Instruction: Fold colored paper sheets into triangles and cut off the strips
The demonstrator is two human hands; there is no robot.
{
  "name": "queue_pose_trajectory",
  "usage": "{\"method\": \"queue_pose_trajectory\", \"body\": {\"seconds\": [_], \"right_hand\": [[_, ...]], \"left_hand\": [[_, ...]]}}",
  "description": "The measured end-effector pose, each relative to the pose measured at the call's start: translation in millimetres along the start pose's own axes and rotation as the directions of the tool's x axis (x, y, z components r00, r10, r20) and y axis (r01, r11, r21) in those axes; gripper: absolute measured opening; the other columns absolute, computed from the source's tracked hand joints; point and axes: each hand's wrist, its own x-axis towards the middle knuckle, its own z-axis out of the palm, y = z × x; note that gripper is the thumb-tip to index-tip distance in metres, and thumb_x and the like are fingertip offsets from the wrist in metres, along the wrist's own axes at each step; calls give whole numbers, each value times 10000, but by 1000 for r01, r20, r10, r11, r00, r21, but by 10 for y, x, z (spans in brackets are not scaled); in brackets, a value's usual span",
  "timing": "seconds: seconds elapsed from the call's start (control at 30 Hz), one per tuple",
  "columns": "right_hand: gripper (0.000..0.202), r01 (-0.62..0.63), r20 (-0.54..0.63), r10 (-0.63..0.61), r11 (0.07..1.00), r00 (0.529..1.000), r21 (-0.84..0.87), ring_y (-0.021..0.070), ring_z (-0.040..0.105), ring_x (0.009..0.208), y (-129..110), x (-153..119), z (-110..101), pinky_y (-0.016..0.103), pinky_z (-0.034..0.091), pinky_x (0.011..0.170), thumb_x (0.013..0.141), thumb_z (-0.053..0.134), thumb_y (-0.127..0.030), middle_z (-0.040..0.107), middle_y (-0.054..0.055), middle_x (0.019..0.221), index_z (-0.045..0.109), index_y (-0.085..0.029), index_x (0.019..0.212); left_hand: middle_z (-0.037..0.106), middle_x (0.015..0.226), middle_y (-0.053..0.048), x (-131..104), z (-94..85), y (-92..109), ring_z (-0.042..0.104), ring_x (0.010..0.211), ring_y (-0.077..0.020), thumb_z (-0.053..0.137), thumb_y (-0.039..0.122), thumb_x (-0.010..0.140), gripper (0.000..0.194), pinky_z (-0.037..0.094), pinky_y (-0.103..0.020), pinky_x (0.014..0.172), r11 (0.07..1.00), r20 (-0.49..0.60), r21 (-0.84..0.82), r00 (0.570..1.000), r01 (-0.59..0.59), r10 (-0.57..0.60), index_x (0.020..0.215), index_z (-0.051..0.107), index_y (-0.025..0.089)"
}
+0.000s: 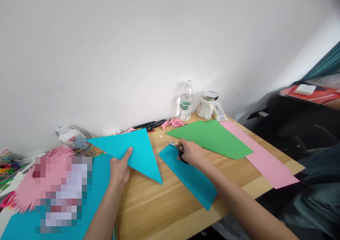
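Note:
My left hand (120, 165) pinches the lower edge of a blue paper triangle (140, 151), thumb on top, holding it up over the table's left part. My right hand (190, 151) is closed on black-handled scissors (181, 154), whose blades point left over the top end of a blue paper strip (193, 183). The strip lies on the wooden table, partly under my right forearm. Behind my right hand lies a green paper piece (212, 137), over part of a long pink paper strip (261, 162).
Along the wall stand a water bottle (186, 103), a white mug (205, 107) and a white jar (71, 137). Black pens (151, 125) lie near pink folded paper (174, 123). Pink fringed paper (53, 169) and a blue sheet (98, 190) are at left. A person's legs (316, 201) show at right.

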Motion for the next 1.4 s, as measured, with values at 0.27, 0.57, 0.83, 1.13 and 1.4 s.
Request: {"method": "queue_pose_trajectory", "body": {"seconds": [0.27,0.57,0.83,1.13,1.4], "right_hand": [[279,-32,-124,39,998,992,58,199,615,712,274,-159,-162,235,285,527,748,509,-118,686,46,804,600,-216,994],[262,-223,-261,225,974,939,36,151,529,534,1304,1,-1189,255,324,525,619,624,-94,622,31,634,651,-199,858],[271,-350,-449,311,937,838,-5,262,562,708,1602,376,-1013,331,323,566,692,570,-151,631,180,833,619,-141,958],[530,62,-39,-102,237,994,969,200,624,675,-40,84,-219,353,508,610,507,793,-452,651,15,743,451,-224,842],[512,-84,85,-181,14,980,996,107,560,587,-413,-1,39,253,486,551,465,839,-301,598,-50,690,477,-212,816]], "left_hand": [[676,1076,-112,-75,24,30,622,1010,-264,694,115,695,309,505,-429,892,1000,131,-13,991,21,-19,998,647,148],[659,1120,-99,-180,60,67,585,1078,-258,705,127,687,428,482,-419,927,994,287,-64,956,86,-64,1100,606,177],[653,1131,-105,-225,68,86,574,1094,-267,691,135,702,432,475,-424,938,994,277,-75,959,83,-59,1120,593,180],[636,1163,-97,-280,87,102,554,1120,-274,687,147,709,513,465,-445,950,987,260,-125,964,101,-66,1199,550,214],[594,1230,-97,-345,119,92,555,1113,-290,746,218,657,645,458,-458,955,988,243,-113,967,101,-71,1253,501,247]]}}
